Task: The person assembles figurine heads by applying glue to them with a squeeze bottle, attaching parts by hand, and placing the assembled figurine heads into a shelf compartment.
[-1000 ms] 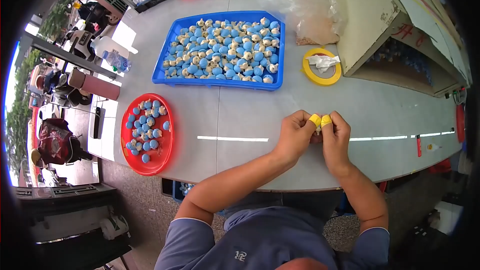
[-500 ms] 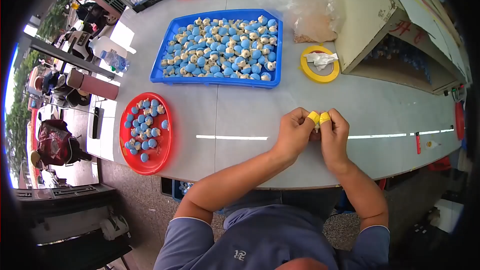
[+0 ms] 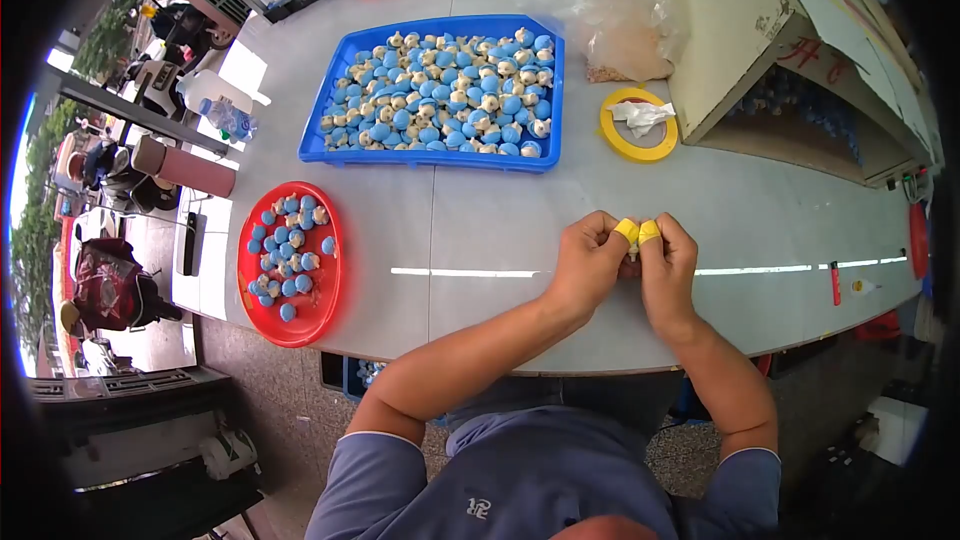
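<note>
Over the right half of the table, my left hand (image 3: 588, 262) and my right hand (image 3: 667, 268) meet with curled fingers. Yellow tape wraps both thumbs, which press side by side. A sliver of a small pale piece (image 3: 633, 255) shows just below the thumb tips; the fingers hide the rest, so its kind cannot be made out. To the left, a red oval tray (image 3: 328, 288) carries several small blue-and-cream figure heads (image 3: 289, 288). Farther back, a blue rectangular tray (image 3: 430, 161) is full of the same kind of blue-and-cream pieces (image 3: 440, 90).
A yellow tape roll (image 3: 640, 152) with crumpled white paper lies beyond my hands. Behind it are a clear plastic bag (image 3: 600, 0) and an open-fronted box (image 3: 730, 40). A pink flask (image 3: 190, 168) and a plastic bottle (image 3: 228, 120) are at the left edge. A red pen-like item (image 3: 836, 284) lies right.
Both hands stay together in the same place, thumbs still pressed side by side. The whole view has shifted very slightly.
</note>
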